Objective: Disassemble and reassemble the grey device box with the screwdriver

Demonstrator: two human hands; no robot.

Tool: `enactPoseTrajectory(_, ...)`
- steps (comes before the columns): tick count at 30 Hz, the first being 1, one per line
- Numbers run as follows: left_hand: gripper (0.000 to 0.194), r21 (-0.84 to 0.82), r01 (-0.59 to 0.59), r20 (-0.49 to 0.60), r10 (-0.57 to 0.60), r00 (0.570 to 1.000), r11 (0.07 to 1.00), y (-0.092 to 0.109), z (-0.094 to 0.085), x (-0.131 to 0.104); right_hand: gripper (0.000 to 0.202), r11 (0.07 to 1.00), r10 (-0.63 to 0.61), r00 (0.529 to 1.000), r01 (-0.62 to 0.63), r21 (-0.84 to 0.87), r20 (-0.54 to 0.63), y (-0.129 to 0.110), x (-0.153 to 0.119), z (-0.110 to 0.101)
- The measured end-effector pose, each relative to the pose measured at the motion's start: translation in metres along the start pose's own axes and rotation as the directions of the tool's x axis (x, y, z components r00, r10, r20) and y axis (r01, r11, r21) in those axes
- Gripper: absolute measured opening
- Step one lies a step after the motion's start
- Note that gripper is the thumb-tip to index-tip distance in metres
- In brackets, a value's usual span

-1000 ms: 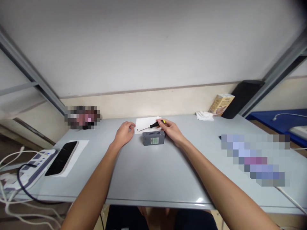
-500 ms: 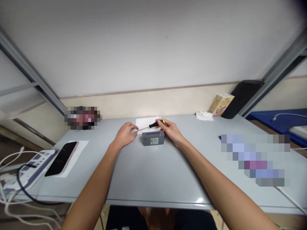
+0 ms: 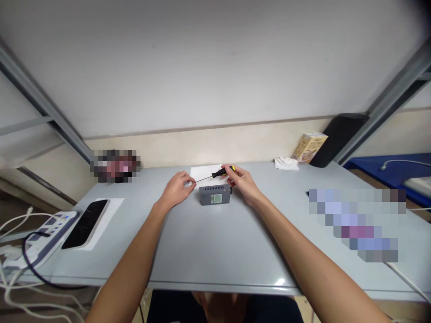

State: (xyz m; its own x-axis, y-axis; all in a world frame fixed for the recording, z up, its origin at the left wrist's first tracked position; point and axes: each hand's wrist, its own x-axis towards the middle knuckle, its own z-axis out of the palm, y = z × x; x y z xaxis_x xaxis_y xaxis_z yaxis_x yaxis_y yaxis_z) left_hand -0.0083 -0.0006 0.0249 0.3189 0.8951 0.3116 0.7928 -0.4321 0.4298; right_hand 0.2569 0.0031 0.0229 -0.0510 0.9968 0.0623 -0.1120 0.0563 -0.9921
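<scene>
My right hand (image 3: 243, 185) grips the black-and-yellow handle of a screwdriver (image 3: 218, 172), which is held tilted with its thin shaft slanting down to the left. At the shaft's tip, the thumb and fingers of my left hand (image 3: 177, 187) are pinched together. Whatever lies between those fingertips is too small to make out. Just below the shaft stands a small dark grey box (image 3: 205, 198) with vent slots along its top and a green-and-white label on its front. Behind it a white sheet of paper (image 3: 201, 172) lies on the desk.
On the left of the grey desk (image 3: 215, 242) are a phone (image 3: 86, 224) on white paper and a power strip (image 3: 50, 240) with tangled cables. At the back right stand a crumpled tissue (image 3: 286, 163), a yellow carton (image 3: 309, 148) and a tall black object (image 3: 340, 139). Two areas are pixelated.
The screwdriver handle has shifted slightly right and up with my right hand. My left fingertips have moved a little to the right, staying at the screwdriver's tip. The grey box stays put.
</scene>
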Motion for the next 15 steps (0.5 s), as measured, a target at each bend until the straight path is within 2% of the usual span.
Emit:
enactPoseTrajectory(6, 0.022, -0.013, 0.0, -0.017, 0.0, 1.0, 1.0, 0.0012, -0.0011, 0.0, 0.06, 1.0, -0.004, 0.999, 0.005, 0.023, -0.043, -0.008, -0.0023, -0.001)
enactPoseTrajectory(15, 0.022, 0.016, -0.082, -0.026, 0.083, 0.996, 0.996, 0.008, -0.0044, 0.0003, 0.056, 0.999, -0.039, 0.999, 0.04, 0.023, -0.02, -0.0075, -0.001, -0.0026)
